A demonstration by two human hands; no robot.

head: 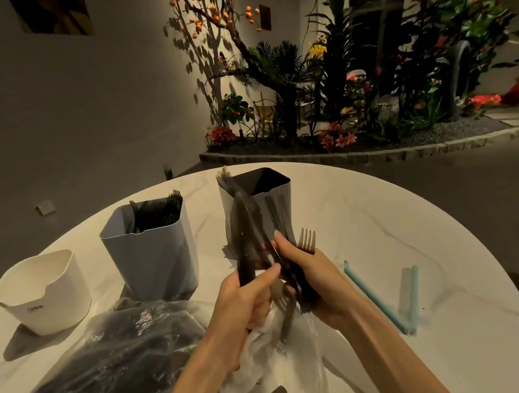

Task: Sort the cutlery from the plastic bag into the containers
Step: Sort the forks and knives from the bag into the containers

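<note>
Above the round white counter [373, 247], in the head view, we see both hands raised together over a crumpled clear bag [282, 358]. Our left hand [248, 300] grips a bundle of dark cutlery [246, 231] that points up and away. Our right hand [314, 274] is closed around more dark pieces, with a fork [307, 241] standing tines-up behind its fingers. A full plastic bag of cutlery [108, 364] lies at the near left. Three containers stand beyond: a white container [43, 290] at left, a blue container [152, 246] holding dark cutlery, and a grey container [270, 191] behind the hands. Two light-blue bag clips [410, 298] lie at right.
</note>
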